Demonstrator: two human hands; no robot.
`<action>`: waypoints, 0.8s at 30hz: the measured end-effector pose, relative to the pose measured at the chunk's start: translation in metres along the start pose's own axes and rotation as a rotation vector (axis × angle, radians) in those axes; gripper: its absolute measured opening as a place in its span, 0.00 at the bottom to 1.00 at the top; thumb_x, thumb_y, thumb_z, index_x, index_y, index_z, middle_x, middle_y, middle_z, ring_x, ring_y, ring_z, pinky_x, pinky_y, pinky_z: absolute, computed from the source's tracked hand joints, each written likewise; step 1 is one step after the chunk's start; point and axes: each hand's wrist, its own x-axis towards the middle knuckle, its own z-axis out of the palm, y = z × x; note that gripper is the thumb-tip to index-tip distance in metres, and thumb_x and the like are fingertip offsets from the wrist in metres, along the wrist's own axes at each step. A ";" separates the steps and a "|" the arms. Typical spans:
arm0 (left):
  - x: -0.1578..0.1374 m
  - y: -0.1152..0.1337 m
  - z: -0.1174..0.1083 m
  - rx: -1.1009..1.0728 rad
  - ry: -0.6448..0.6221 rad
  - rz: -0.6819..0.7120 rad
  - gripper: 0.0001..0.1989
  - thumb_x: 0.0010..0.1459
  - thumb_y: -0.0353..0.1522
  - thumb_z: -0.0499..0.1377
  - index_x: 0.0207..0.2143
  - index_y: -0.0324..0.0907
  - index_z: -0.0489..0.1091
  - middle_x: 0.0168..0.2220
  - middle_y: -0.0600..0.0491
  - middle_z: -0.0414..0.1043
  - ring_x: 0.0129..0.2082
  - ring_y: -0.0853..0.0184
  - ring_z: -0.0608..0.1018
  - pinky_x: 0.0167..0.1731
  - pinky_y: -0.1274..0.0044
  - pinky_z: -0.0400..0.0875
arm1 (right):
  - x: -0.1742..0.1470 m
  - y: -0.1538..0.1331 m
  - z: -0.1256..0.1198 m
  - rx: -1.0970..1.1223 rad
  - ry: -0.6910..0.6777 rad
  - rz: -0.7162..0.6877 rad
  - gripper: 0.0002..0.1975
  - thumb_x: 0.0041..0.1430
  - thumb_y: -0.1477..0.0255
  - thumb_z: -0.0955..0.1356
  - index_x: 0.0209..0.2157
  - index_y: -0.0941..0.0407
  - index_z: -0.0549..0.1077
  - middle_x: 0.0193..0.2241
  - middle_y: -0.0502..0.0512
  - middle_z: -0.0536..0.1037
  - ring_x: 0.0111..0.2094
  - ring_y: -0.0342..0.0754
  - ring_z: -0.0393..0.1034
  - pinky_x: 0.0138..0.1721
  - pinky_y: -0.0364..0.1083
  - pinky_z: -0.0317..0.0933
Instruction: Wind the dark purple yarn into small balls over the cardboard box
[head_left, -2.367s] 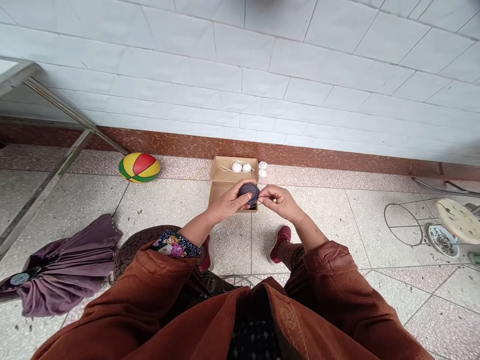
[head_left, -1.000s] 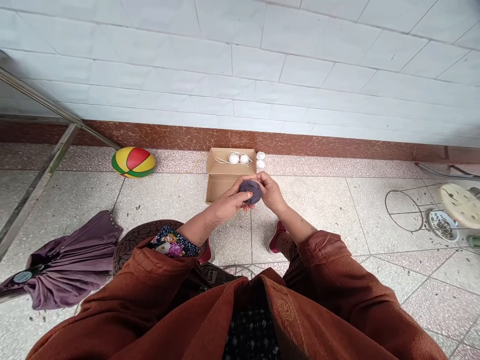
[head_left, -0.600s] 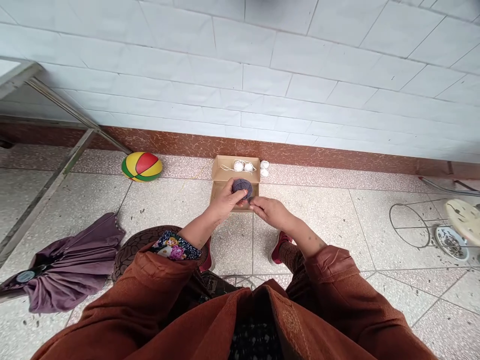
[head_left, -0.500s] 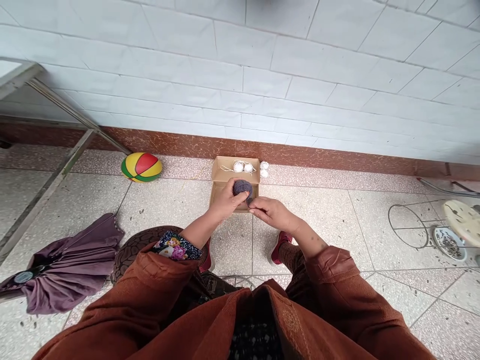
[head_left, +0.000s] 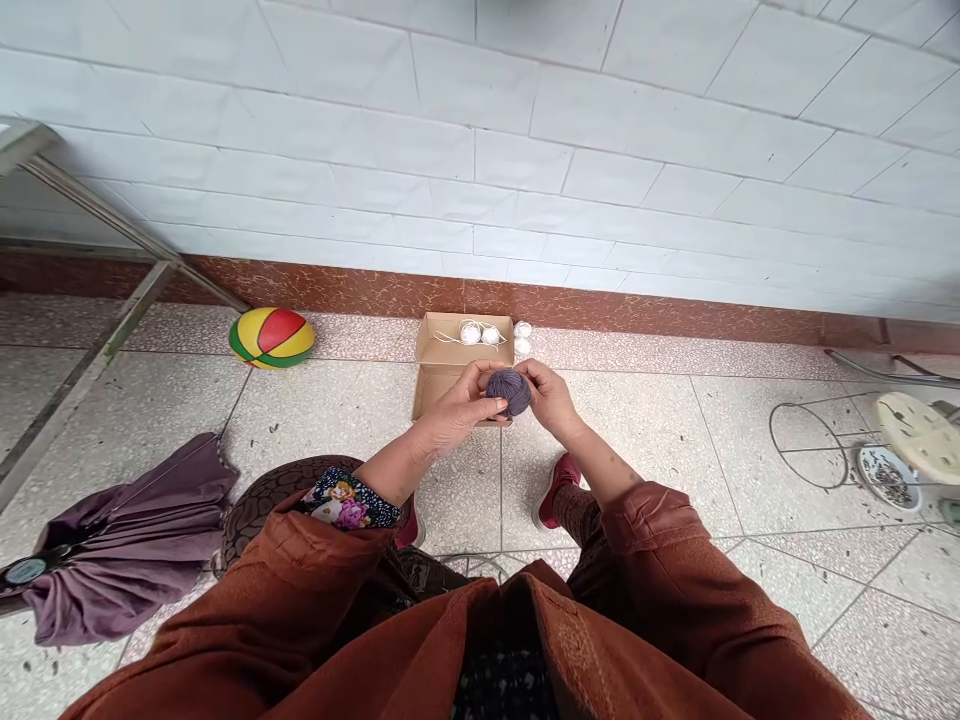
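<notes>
A dark purple-grey ball of yarn point(head_left: 509, 391) is gripped in my left hand point(head_left: 463, 402), thumb across its near side and fingers behind it. My right hand point(head_left: 550, 396) is closed at the ball's right edge, its fingertips pinched at the yarn; the strand between them is too fine to make out now. Below and beyond the hands, an open cardboard box point(head_left: 433, 388) lies on the floor. White balls of yarn point(head_left: 480, 334) with a loose strand rest on its far part, and more white balls point(head_left: 523, 338) are just right of it.
Left of the box are a colourful ball point(head_left: 272, 337), a metal frame point(head_left: 135, 225) and a folded purple umbrella point(head_left: 135, 540). A wire ring stand point(head_left: 810, 448), a dish of small dark bits point(head_left: 889, 478) and a cream stool top point(head_left: 919, 436) are at right. A tiled wall point(head_left: 525, 160) stands ahead.
My right hand has moved up from below the ball of yarn to its right side. The ball has shifted slightly right in my left hand. The view has turned a little.
</notes>
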 end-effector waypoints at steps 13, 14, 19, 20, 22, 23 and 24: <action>0.014 -0.002 -0.010 0.318 0.383 0.051 0.22 0.50 0.38 0.72 0.46 0.42 0.75 0.44 0.50 0.79 0.45 0.61 0.78 0.47 0.69 0.71 | -0.020 -0.036 -0.015 0.013 -0.279 -0.276 0.13 0.77 0.62 0.67 0.39 0.52 0.79 0.35 0.53 0.81 0.37 0.49 0.75 0.44 0.48 0.69; 0.013 -0.002 -0.011 0.368 0.358 0.062 0.22 0.50 0.38 0.72 0.47 0.42 0.75 0.44 0.51 0.79 0.45 0.61 0.78 0.49 0.68 0.71 | -0.018 -0.040 -0.018 0.033 -0.252 -0.277 0.13 0.77 0.60 0.67 0.39 0.52 0.79 0.35 0.53 0.81 0.37 0.49 0.74 0.44 0.48 0.69; 0.004 -0.004 -0.009 0.310 0.059 0.025 0.38 0.51 0.35 0.74 0.65 0.48 0.69 0.48 0.51 0.78 0.47 0.60 0.79 0.49 0.67 0.73 | 0.001 -0.038 -0.021 0.030 -0.040 -0.211 0.15 0.75 0.58 0.69 0.37 0.52 0.79 0.34 0.53 0.79 0.37 0.50 0.73 0.45 0.50 0.69; 0.002 -0.004 -0.009 0.260 -0.003 0.015 0.42 0.51 0.35 0.74 0.68 0.50 0.67 0.49 0.50 0.78 0.47 0.60 0.80 0.48 0.67 0.73 | 0.004 -0.034 -0.018 0.021 -0.005 -0.191 0.14 0.74 0.58 0.70 0.36 0.52 0.79 0.34 0.53 0.79 0.38 0.50 0.72 0.45 0.50 0.69; -0.001 -0.003 -0.008 0.130 -0.093 -0.005 0.44 0.53 0.37 0.74 0.72 0.53 0.64 0.53 0.48 0.78 0.49 0.59 0.80 0.45 0.69 0.75 | 0.007 -0.026 -0.009 0.013 0.043 -0.135 0.13 0.73 0.61 0.70 0.34 0.52 0.77 0.33 0.53 0.79 0.37 0.50 0.72 0.44 0.50 0.69; -0.002 -0.002 -0.008 0.058 -0.111 -0.012 0.44 0.55 0.38 0.73 0.72 0.55 0.65 0.55 0.47 0.77 0.49 0.59 0.80 0.44 0.70 0.75 | 0.007 -0.021 -0.004 0.013 0.052 -0.098 0.12 0.72 0.62 0.69 0.34 0.52 0.77 0.33 0.53 0.79 0.36 0.50 0.72 0.43 0.49 0.69; -0.002 0.000 -0.008 -0.007 -0.112 -0.014 0.42 0.55 0.39 0.73 0.71 0.55 0.67 0.57 0.47 0.76 0.49 0.59 0.81 0.43 0.70 0.76 | 0.005 -0.017 0.002 0.011 0.049 -0.059 0.11 0.72 0.64 0.68 0.35 0.52 0.76 0.33 0.52 0.79 0.36 0.50 0.72 0.42 0.49 0.69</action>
